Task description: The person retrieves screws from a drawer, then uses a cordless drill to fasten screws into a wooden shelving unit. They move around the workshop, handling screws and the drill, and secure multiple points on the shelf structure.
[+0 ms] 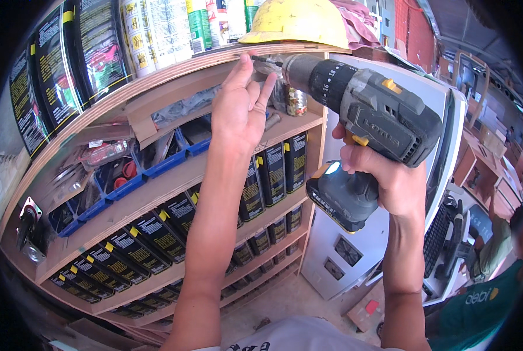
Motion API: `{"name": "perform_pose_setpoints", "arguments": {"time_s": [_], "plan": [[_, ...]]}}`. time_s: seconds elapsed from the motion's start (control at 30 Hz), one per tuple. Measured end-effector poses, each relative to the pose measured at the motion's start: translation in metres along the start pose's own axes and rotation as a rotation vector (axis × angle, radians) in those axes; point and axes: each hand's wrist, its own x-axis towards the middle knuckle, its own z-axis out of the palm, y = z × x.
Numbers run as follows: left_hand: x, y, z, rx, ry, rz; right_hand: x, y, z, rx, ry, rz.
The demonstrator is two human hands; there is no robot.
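My right hand (384, 175) is wrapped round the handle of a grey and black cordless drill (384, 114). The drill points left, its battery at the bottom and a small light glowing near the battery. From its chuck a dark, thin drill bit (267, 61) sticks out. My left hand (241, 108) is raised to the bit's tip, with the fingertips closed on it and the little finger held away. The thumb is mostly hidden behind the fingers. Just below the chuck, on the shelf behind, stands a small tin can (296, 101).
A wooden shelf unit (261, 137) holds several black boxes and blue bins (168, 161) of small parts. On its top sit spray cans (199, 23) and a yellow hard hat (296, 22). A white cabinet (331, 245) stands right. Another person (484, 316) is at the far right.
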Motion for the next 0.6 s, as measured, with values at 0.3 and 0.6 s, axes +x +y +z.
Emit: {"name": "perform_pose_setpoints", "arguments": {"time_s": [0.3, 0.6], "plan": [[-0.002, 0.002, 0.007, -0.044, 0.042, -0.02, 0.019, -0.021, -0.013, -0.041, -0.078, 0.0], [0.004, 0.006, 0.01, -0.135, 0.022, -0.074, 0.058, -0.075, -0.035, -0.416, -0.162, 0.026]]}}
